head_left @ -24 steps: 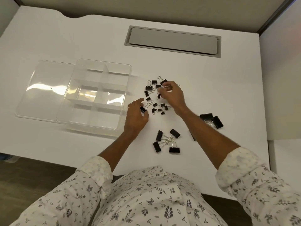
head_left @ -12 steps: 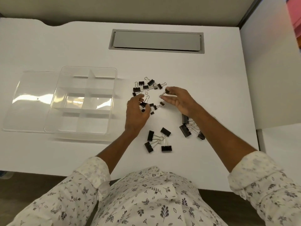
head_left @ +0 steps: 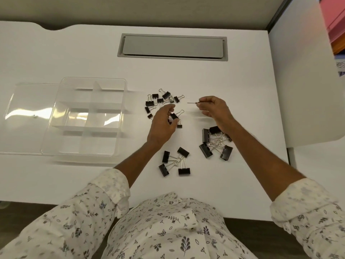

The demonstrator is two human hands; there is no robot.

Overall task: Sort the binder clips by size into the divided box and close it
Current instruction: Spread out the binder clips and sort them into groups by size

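While the divided box (head_left: pixel 105 106) sits open at the left of the tabletop (head_left: pixel 242 81), every compartment I can see bare, both hands work the heap of small clips (head_left: pixel 160 99) just right of it. My read is that the sorting step is in hand and no clip is in the box yet.

The right hand (head_left: pixel 214 111) hovers above the tabletop, its grip clamped on one tiny clip (head_left: pixel 192 103) whose wire handle pokes leftward out of the fingertips. The left hand (head_left: pixel 161 126) hangs over the near edge of the heap, its grip pinched on a second clip (head_left: pixel 174 116) with the wire loop sticking out to the right.

Nearer the person, four medium clips (head_left: pixel 175 162) lie in a tangle. The large clips (head_left: pixel 214 143) lie bunched just below the right wrist, well apart from the box. The clear lid (head_left: pixel 28 109) lies flat against the box's left side; whether it is hinged there I cannot tell.

Next, I judge, each held clip has to travel left across the gap and drop into the compartment kept for its size, so a grip should part only once it is over the right cell. The low dividers call for care, since a tiny clip could bounce into a neighbouring cell.
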